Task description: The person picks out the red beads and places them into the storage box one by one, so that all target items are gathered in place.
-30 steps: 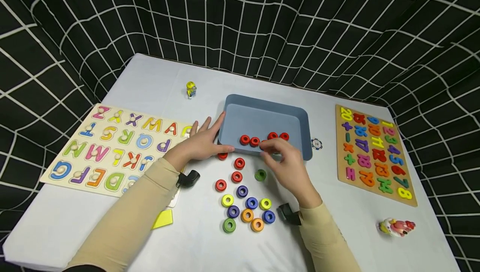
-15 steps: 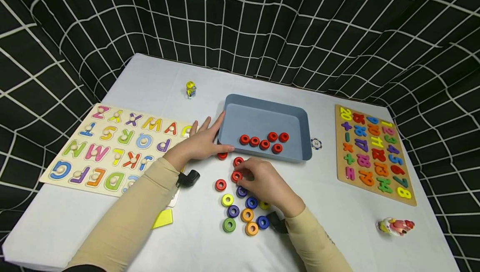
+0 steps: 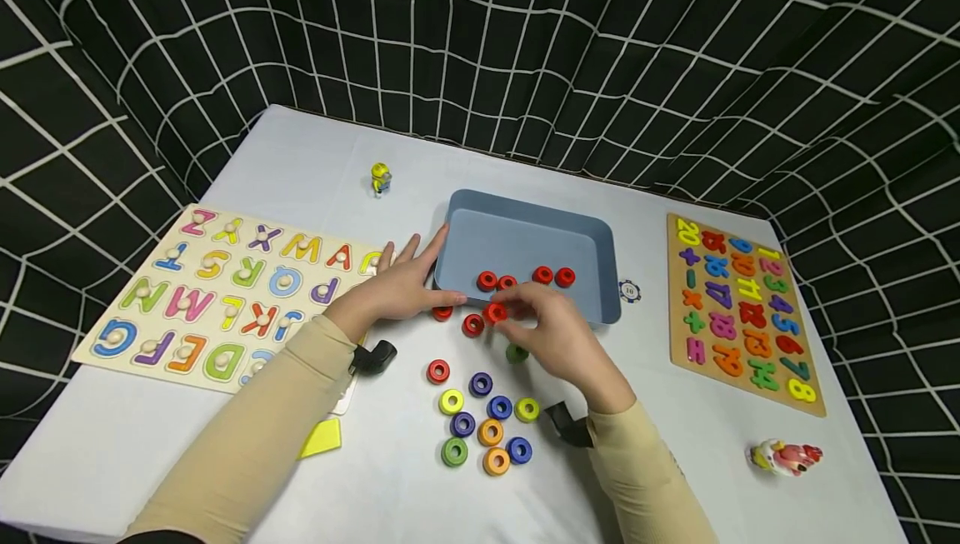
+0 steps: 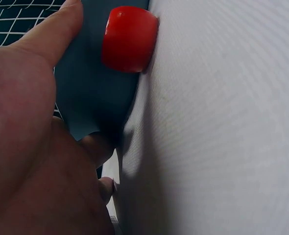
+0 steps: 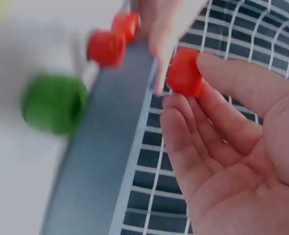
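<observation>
My right hand (image 3: 562, 334) pinches a red wooden ring (image 5: 184, 72) between thumb and fingers, over the near edge of the blue-grey tray (image 3: 525, 232). Fingers spread, my left hand (image 3: 397, 287) rests against the tray's left side, its thumb along the near rim. Several red rings (image 3: 543, 275) lie inside the tray, some hidden behind my right hand. On the table just outside the near wall are a red ring (image 4: 130, 39) by my left thumb and another red ring (image 3: 472, 325). A green ring (image 5: 55, 104) lies below my right hand.
Closer to me lie loose yellow, purple, blue, orange and green rings (image 3: 454, 451), plus one red ring (image 3: 438, 371). A letter board (image 3: 232, 298) is on the left, a number board (image 3: 738, 311) on the right. Small figures (image 3: 381, 178), a poker chip (image 3: 629, 291) and a yellow block (image 3: 321, 437) lie around.
My right hand went from over the tray down to the red rings on the table, took one, and lifted it back toward the near rim. The left hand stays put.
</observation>
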The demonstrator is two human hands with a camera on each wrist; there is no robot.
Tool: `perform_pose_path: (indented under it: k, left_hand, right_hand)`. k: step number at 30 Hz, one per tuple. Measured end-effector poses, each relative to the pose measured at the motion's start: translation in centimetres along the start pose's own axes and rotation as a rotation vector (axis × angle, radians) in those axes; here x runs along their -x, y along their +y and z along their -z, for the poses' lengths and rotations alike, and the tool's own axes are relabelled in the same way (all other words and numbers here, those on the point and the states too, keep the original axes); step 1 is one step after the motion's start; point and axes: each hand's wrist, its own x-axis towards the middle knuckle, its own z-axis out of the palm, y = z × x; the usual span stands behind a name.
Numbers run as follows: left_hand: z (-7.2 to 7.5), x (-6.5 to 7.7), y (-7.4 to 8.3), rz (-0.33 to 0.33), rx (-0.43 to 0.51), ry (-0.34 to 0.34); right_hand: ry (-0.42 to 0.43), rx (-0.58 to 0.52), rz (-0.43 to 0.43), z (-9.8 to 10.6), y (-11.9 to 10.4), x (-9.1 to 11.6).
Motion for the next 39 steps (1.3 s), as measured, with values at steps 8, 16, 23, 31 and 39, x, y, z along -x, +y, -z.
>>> perform_pose_path:
  k: [8, 16, 23, 31, 39]
  left_hand:
    - [-0.1, -0.1, -0.1, 0.004, 0.001, -0.006]
    - [-0.2, 0.0, 0.1, -0.003, -0.001, -0.004]
    - [0.1, 0.2, 0.2, 0.008, -0.004, -0.005]
    - [-0.3, 0.0, 0.0, 0.018, -0.015, 0.006]
    - [-0.2, 0.0, 0.0, 0.01, -0.023, 0.003]
  right_hand:
    - [0.064, 0.091, -0.072, 1.4, 1.8, -5.4]
    - [0.057, 0.156, -0.133, 0.3, 3.2, -7.9]
    - [0.084, 0.127, -0.129, 0.2, 3.6, -7.9]
    - [0.122, 0.008, -0.052, 0.4, 1.4, -5.3]
    - [0.02, -0.005, -0.01, -1.2, -0.9, -1.7]
